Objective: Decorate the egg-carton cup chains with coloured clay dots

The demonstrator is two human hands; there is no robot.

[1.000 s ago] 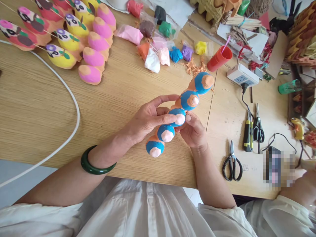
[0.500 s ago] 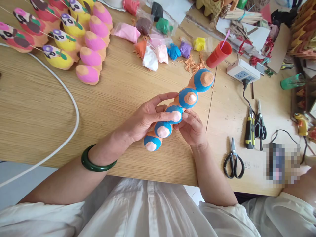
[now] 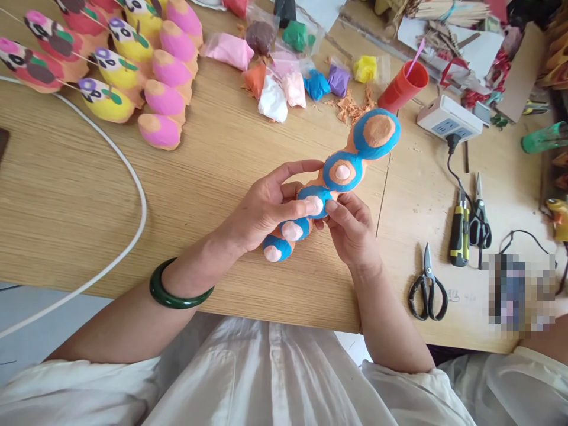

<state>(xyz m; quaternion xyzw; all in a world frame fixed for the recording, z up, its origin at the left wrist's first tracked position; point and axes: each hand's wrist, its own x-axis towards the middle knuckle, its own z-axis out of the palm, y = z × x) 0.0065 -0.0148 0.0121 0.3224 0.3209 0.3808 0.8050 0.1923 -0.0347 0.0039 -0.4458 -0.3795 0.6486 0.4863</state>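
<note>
Between my hands is an orange egg-carton strip (image 3: 358, 167) with a row of bumps, each coated in blue clay. Pale pink clay covers the tips of the lower bumps; a small pink dab sits on the second from the top, and the top bump has a bare orange tip. My left hand (image 3: 270, 207) grips the strip from the left, its thumb on the pink tip of the middle bump. My right hand (image 3: 352, 228) pinches the same bump from the right, thumb at its edge. Fingers behind the strip are partly hidden.
Bags of coloured clay (image 3: 273, 97) lie beyond my hands, near a red cup (image 3: 403, 89) and orange crumbs. Painted carton strips (image 3: 164, 97) stand at left beside a white cable (image 3: 133, 171). At right are scissors (image 3: 428, 290), a cutter (image 3: 459, 234), a power strip (image 3: 449, 121) and another person's sleeve.
The strip's upper end has tilted up toward the camera and shows larger, while its lower end has shifted slightly up. Both hands keep their hold, the left thumb still on the middle bump.
</note>
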